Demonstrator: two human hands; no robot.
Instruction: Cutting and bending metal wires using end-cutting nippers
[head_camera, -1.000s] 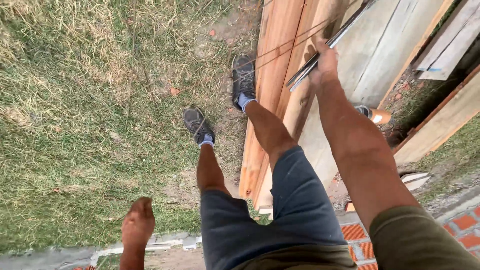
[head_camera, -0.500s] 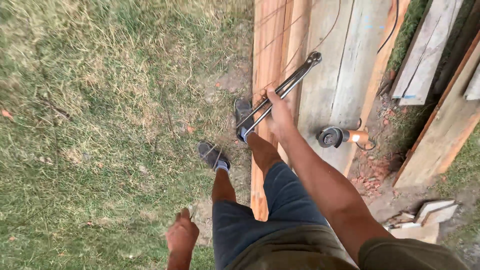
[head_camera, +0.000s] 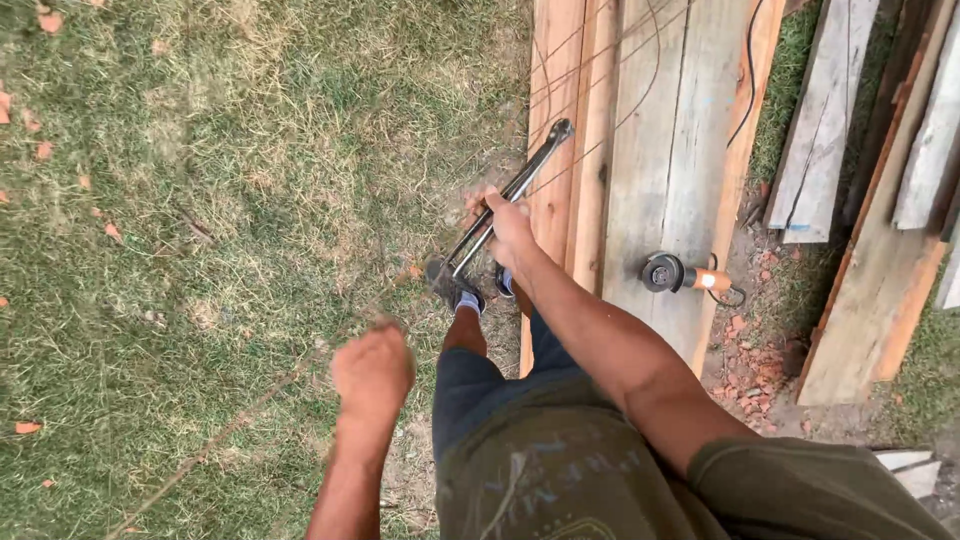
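— Dry, patchy grass (head_camera: 200, 200) is seen underfoot, with long wooden planks (head_camera: 660, 150) laid side by side on the ground to the right. What is being carried?

— A long metal tool (head_camera: 505, 205), dark and made of two parallel bars that meet in a rounded head, is gripped in the right hand (head_camera: 510, 232). The fingers are wrapped tightly round the bars near the middle of their length.

— How is its long axis set?

— It is slanted: the rounded head is pointed up and to the right, over the edge of the nearest plank, while the other end is directed down and left toward the shoes (head_camera: 455, 290). The tool is thus held ahead of the body, right at the border between grass and wood.

— And the left hand (head_camera: 372, 372)?

— It is curled into a loose fist lower down, over the grass, well apart from the tool. A thin wire or cord (head_camera: 230, 435) can be traced from that fist down to the left; whether it is actually pinched cannot be told, since the hand is blurred.

— Anything else close by?

— An angle grinder (head_camera: 680, 273) with an orange handle is lying on the planks, to the right of the right hand, untouched, its black cable (head_camera: 745, 90) trailing up the boards. More weathered boards (head_camera: 880, 200) are stacked farther right.
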